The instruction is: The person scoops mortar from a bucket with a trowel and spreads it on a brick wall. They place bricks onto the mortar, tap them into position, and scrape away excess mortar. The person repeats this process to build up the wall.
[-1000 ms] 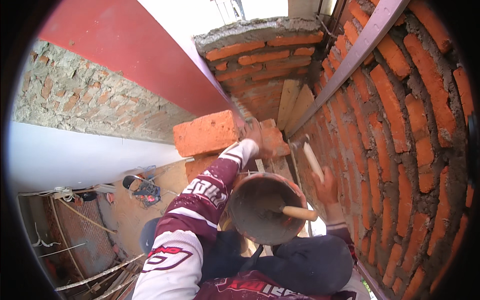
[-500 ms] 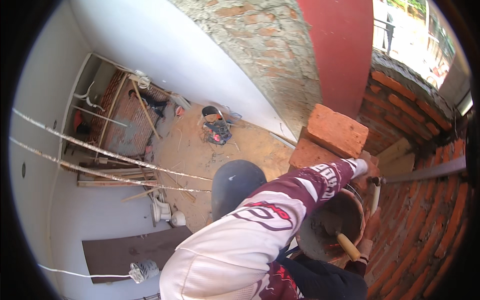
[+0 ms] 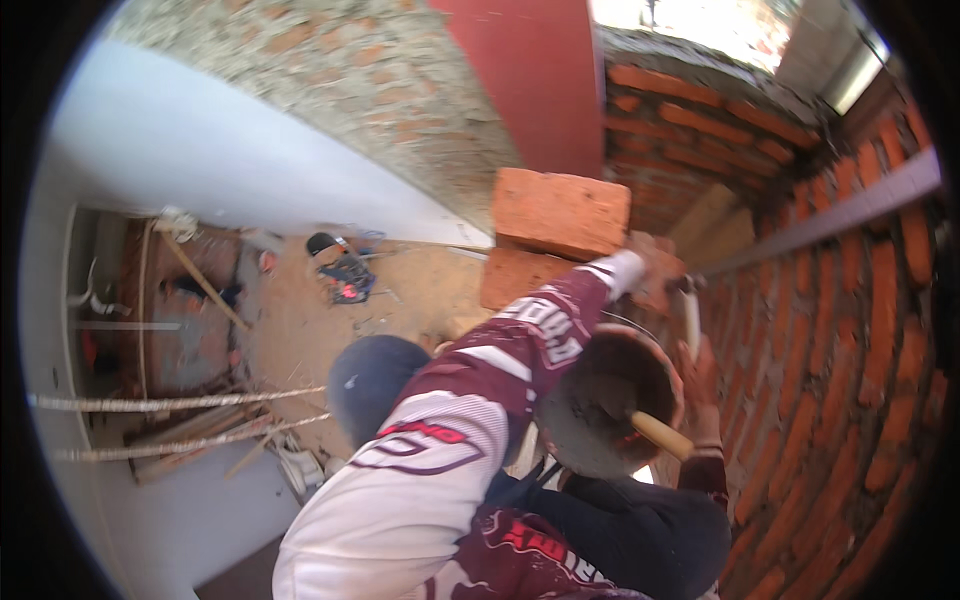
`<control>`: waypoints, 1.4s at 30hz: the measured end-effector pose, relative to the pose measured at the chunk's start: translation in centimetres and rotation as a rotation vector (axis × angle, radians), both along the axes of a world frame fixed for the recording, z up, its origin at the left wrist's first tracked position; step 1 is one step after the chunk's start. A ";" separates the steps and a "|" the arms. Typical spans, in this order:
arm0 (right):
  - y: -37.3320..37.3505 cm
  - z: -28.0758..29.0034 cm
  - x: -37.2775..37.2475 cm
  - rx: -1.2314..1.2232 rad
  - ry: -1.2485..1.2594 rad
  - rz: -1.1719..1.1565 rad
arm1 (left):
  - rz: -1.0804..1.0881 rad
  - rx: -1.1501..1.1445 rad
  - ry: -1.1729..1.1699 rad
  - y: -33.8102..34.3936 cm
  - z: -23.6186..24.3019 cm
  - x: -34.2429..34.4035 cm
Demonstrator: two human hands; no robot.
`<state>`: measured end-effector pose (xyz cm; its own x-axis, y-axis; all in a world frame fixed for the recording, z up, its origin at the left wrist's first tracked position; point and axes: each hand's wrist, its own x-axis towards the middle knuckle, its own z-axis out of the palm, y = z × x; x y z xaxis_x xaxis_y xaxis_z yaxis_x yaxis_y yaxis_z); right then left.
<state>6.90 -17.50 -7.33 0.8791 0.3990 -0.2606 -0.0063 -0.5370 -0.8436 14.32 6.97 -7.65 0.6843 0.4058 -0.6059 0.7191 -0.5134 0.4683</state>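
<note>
My left hand (image 3: 640, 252) grips a small brick (image 3: 660, 292) beside two stacked red bricks (image 3: 558, 208), its wrist partly covering the lower one. My right hand (image 3: 697, 372) is closed on the light handle of a hammer (image 3: 691, 315), whose head is up against the brick at my left hand. Below my hands a round bucket (image 3: 580, 435) holds grey mortar and a wooden-handled trowel (image 3: 660, 434).
A brick wall (image 3: 880, 340) with a metal strip (image 3: 840, 210) runs along my right; boards (image 3: 705, 220) lean in the corner. At the lower left are a floor (image 3: 300, 350) with tools (image 3: 340, 275), ropes (image 3: 180, 398) and timber (image 3: 180, 450). A red column (image 3: 530, 80) rises ahead.
The hammer has moved up and left toward the brick in my left hand. The view swung left to show more of the floor, then partly back.
</note>
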 end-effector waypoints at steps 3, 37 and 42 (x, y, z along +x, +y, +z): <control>0.5 1.4 -0.2 -0.097 -0.175 -0.071 | 0.051 -0.033 -0.008 2.0 -2.2 -0.2; -0.7 0.7 -1.2 0.039 -0.096 -0.355 | -0.095 0.154 -0.030 2.4 0.7 -0.6; -2.0 -1.4 -2.3 0.084 -0.044 -0.389 | -0.221 0.248 -0.193 0.5 5.6 -1.4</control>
